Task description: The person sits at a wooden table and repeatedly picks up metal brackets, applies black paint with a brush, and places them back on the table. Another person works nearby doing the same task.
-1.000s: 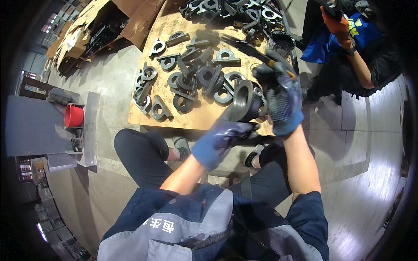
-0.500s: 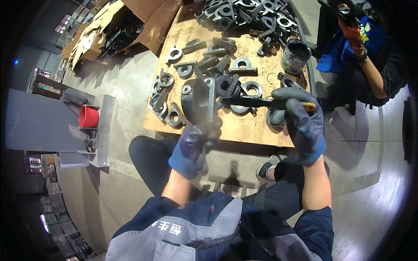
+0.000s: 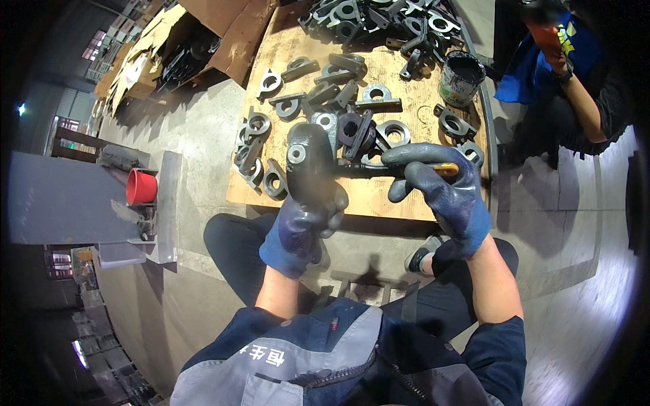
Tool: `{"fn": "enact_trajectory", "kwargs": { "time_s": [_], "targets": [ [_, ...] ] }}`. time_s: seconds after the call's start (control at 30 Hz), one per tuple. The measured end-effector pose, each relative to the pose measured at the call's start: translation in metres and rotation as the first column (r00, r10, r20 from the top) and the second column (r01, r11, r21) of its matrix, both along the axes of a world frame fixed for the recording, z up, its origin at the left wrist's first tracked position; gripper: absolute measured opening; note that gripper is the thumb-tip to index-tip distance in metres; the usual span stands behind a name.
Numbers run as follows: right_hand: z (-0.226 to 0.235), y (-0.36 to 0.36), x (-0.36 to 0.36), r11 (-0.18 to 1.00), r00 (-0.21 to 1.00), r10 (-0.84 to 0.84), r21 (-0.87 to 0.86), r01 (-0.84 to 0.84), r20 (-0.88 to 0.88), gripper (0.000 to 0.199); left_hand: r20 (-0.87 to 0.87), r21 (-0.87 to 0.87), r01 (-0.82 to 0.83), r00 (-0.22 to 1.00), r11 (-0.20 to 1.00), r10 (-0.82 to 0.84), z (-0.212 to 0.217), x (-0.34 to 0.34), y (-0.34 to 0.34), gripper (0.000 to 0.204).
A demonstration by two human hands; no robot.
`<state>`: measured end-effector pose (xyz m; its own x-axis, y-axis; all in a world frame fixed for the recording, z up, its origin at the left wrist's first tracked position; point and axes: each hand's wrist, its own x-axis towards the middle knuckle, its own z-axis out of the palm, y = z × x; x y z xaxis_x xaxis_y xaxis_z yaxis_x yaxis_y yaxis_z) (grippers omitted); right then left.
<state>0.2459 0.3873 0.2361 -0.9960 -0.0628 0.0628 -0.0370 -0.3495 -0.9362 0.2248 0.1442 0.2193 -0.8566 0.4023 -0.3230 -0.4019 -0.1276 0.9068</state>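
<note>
My left hand (image 3: 298, 227), in a blue work glove, is closed around the lower end of a dark metal bracket (image 3: 303, 152). The bracket stands up from the fist, with a round boss on its face; its lower part is blurred. Across from it, my right hand (image 3: 443, 186) grips a paintbrush (image 3: 362, 170) with a yellow handle end. The brush points left and its tip meets the bracket's right edge. Beyond both hands, several ring-shaped metal brackets (image 3: 393, 133) lie on the wooden tabletop (image 3: 399, 201).
A paint-smeared can (image 3: 462, 80) stands at the table's right side. Behind it rises a heap of brackets (image 3: 379, 24). An open cardboard box (image 3: 233, 34) is at the far left, a red bucket (image 3: 141, 187) left. Another person (image 3: 579, 101) works at the far right.
The bracket has turned in my left hand, so its broad dark face shows more. My right hand and the brush have moved left and slightly down.
</note>
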Motion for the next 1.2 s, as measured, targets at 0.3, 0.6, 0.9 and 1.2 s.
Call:
{"fn": "enact_trajectory", "kwargs": {
  "time_s": [0.3, 0.6, 0.9, 1.2],
  "targets": [
    [-0.004, 0.000, -0.002, 0.995, 0.995, -0.082, 0.052, 0.086, -0.061, 0.025, -0.027, 0.049, 0.057, 0.998, 0.997, -0.056, 0.002, -0.003, 0.004, 0.022],
    [0.001, 0.004, 0.001, 1.000, 1.000, 0.017, -0.027, -0.017, 0.007, 0.022, -0.008, 0.033, 0.009, 1.000, 0.999, -0.009, 0.005, -0.002, 0.008, 0.021],
    [-0.003, -0.002, -0.003, 0.944, 0.954, -0.080, 0.286, 0.166, -0.289, 0.022, 0.006, 0.036, 0.047, 0.999, 0.998, -0.047, 0.001, -0.005, 0.006, 0.029],
    [0.003, -0.003, 0.001, 0.937, 0.966, -0.002, 0.337, 0.092, -0.257, 0.028, 0.011, 0.060, 0.099, 0.995, 0.993, -0.100, -0.005, -0.007, -0.006, 0.040]
  ]
}}
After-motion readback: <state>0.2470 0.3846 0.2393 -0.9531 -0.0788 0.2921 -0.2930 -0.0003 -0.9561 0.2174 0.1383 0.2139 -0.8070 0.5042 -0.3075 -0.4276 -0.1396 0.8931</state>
